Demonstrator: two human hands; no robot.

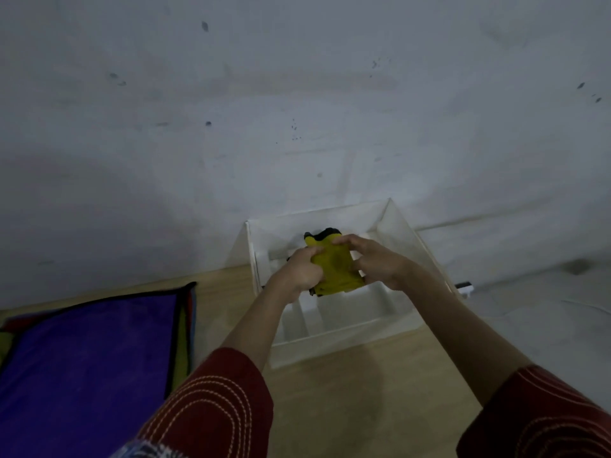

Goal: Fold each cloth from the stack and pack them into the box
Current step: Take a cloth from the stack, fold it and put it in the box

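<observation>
Folded yellow cloth, black-edged, held above white divided box, over its middle compartments. Cloth gripped on one side by left hand, fingers curled round edge; other side pinched by right hand, fingers curled over top. Box set on wooden floor, against grey wall. Stack of cloths, purple one on top, laid flat well apart at left. Red stitched sleeves seen at bottom.

Dark red short sleeves, pale curved stitching; bare forearms.
</observation>
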